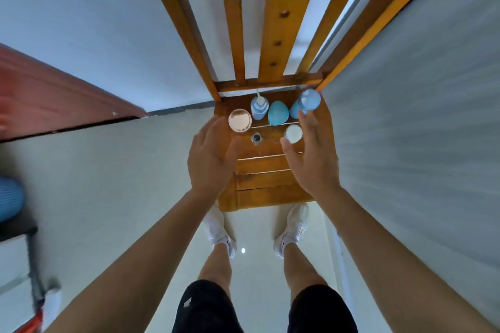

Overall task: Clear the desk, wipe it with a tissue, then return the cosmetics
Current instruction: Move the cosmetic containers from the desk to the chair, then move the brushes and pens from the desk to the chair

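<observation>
Pale glossy floor (254,227) fills the lower centre; white wall (89,16) upper left, a reddish door (40,94) at left (blurred), grey wall (422,105) right.

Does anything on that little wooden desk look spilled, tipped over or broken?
Nothing stands out. The cosmetics on the wooden desk all stand upright with no spill: rose-gold jar, pump bottle, white jar. Left hand and right hand hover open.

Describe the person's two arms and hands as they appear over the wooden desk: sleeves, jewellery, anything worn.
Both forearms are bare to the frame's edge; no sleeves show. The left hand and right hand wear no gloves, and no rings, watch or bracelet are visible on either wrist. Fingernails look short and unpainted.
</observation>
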### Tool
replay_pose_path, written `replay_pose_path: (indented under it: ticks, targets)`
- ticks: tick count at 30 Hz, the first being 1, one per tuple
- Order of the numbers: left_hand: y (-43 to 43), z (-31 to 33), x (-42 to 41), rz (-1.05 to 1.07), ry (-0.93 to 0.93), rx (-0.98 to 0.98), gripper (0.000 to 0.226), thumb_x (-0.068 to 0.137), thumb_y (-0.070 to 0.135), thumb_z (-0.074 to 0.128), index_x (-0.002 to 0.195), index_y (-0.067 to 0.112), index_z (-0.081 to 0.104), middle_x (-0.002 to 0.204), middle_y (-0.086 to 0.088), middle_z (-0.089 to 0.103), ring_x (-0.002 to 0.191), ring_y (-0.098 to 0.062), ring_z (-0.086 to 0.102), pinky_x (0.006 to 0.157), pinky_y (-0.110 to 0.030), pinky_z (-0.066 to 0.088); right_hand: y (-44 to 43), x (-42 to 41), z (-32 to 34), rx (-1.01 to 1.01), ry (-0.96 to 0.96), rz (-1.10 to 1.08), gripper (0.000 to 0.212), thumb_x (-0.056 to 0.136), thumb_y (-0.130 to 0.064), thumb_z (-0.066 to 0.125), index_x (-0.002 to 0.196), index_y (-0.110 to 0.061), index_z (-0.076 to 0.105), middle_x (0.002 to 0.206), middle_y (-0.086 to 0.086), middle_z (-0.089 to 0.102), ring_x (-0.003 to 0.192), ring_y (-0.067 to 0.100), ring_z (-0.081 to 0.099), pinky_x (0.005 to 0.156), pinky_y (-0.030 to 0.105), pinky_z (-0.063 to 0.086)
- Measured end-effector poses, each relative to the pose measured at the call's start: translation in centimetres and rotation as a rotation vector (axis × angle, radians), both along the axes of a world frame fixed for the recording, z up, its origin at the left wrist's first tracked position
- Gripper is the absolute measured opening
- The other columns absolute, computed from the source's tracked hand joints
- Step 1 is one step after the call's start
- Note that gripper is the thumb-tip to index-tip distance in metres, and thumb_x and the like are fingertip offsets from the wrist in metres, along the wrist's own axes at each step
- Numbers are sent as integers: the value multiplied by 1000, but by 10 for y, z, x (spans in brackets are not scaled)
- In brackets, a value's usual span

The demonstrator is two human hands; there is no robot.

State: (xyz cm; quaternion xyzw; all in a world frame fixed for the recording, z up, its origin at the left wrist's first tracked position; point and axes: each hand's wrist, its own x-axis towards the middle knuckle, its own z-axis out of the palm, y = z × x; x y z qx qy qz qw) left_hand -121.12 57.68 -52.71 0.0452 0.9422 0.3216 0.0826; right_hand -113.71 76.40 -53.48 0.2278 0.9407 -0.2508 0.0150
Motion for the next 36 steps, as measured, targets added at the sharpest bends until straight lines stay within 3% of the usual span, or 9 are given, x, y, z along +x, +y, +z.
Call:
replay_pose_path:
  ticks: [4,8,14,17,23,26,31,36]
  targets:
    - [-35,118,-53,-71,236,5,50,93,42,66,135,17,59,146,-4,52,134,-27,50,104,-54,46,-19,-48,110,68,173,81,66,99,-62,40,156,-31,26,164,1,28,147,25,35,106,36,38]
    - [-74,254,-95,-69,502,-17,48,93,42,63,133,16,61,145,-6,53,138,-29,45,109,-54,40,-42,-98,226,128,417,198,62,103,-59,35,157,-31,23,165,2,25,146,24,34,110,37,33]
    - [-153,391,-76,147,844,-134,43,94,43,63,128,17,64,143,-6,55,138,-33,43,109,-54,36,-96,-143,357,127,637,453,60,102,-64,30,155,-38,23,167,-2,17,149,24,28,113,38,16]
    - [-190,411,-25,340,854,-196,43,93,42,65,129,18,64,146,-6,52,141,-32,39,110,-57,33,-131,-143,384,80,718,617,59,100,-61,36,154,-35,32,165,-1,22,148,24,32,114,39,18]
    - [-270,406,109,649,774,-374,53,93,51,60,139,25,56,154,-5,41,147,-31,28,116,-61,23,-236,-109,392,-82,813,992,53,100,-53,45,147,-27,47,159,5,37,139,23,44,108,43,41]
    - [-320,408,181,823,727,-442,55,92,51,60,141,24,54,155,-7,41,147,-32,28,114,-63,26,-307,-74,399,-151,833,1159,53,101,-54,45,148,-30,45,159,2,36,142,19,41,109,38,39]
    - [-413,417,299,1096,681,-524,62,93,61,45,144,28,48,158,-3,35,149,-27,24,119,-55,21,-444,-8,414,-217,868,1404,55,100,-54,47,149,-30,43,159,3,36,140,20,42,111,35,35]
    - [-507,414,426,1347,677,-561,60,91,54,51,142,22,53,155,-8,39,147,-30,29,114,-60,28,-613,89,426,-285,856,1620,55,100,-51,49,149,-27,43,157,8,39,132,27,50,105,44,45]
